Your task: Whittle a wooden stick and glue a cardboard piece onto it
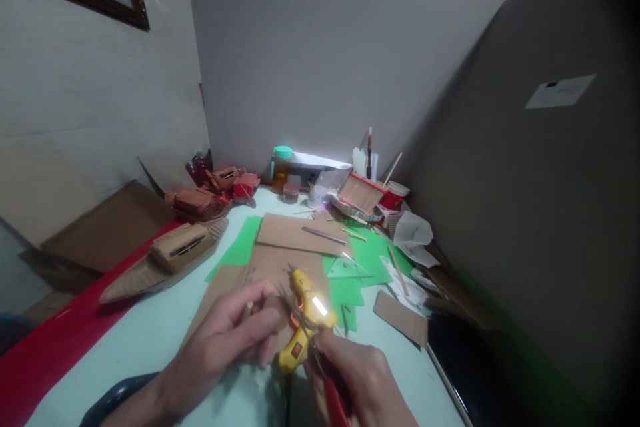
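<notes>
My left hand [225,330] is closed in a pinch on a small piece of brown cardboard [279,312]; its exact shape is partly hidden by the fingers. In my right hand [360,367] are red-handled scissors [334,400], their metal blades apart and pointing up and left toward that piece. Just beyond the hands, a yellow hot glue gun [303,283] lies with its nozzle away from me. Its orange trigger shows behind the blades. Beneath it spreads a large sheet of brown cardboard [235,280].
A cardboard boat [173,250] stands at left, near reddish boat models [200,200]. Behind are a turquoise-lidded jar [283,170] and a red cup [395,195]. Green sheets [367,257], a set square [347,269], a metal strip [324,234] and a cardboard scrap [400,317] lie around.
</notes>
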Motion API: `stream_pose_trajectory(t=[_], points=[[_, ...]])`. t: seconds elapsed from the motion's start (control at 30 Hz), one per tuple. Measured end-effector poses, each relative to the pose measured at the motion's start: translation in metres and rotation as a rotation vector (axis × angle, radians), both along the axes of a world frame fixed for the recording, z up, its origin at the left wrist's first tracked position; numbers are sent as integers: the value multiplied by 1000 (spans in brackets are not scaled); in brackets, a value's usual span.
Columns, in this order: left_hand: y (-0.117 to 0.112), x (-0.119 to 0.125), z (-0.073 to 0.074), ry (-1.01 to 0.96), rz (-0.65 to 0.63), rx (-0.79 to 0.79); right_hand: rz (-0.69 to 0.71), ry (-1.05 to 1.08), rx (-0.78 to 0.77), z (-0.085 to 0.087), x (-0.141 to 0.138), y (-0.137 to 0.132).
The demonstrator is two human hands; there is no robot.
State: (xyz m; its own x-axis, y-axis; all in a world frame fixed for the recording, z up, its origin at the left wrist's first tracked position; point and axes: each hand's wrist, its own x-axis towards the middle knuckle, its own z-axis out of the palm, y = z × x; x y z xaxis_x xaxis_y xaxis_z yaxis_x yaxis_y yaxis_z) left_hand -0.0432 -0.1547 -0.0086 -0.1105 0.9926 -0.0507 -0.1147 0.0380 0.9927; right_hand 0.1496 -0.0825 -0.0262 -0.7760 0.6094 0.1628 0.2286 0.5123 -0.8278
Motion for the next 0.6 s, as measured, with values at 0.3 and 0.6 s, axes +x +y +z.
stream_pose_trajectory(t=[0.3, 0.6], points=[[-1, 1, -6, 46, -69, 9, -27, 15, 98, -10, -3, -2], [1, -1, -6, 61, -105, -24, -8, 10, 164, -16, -4, 1]])
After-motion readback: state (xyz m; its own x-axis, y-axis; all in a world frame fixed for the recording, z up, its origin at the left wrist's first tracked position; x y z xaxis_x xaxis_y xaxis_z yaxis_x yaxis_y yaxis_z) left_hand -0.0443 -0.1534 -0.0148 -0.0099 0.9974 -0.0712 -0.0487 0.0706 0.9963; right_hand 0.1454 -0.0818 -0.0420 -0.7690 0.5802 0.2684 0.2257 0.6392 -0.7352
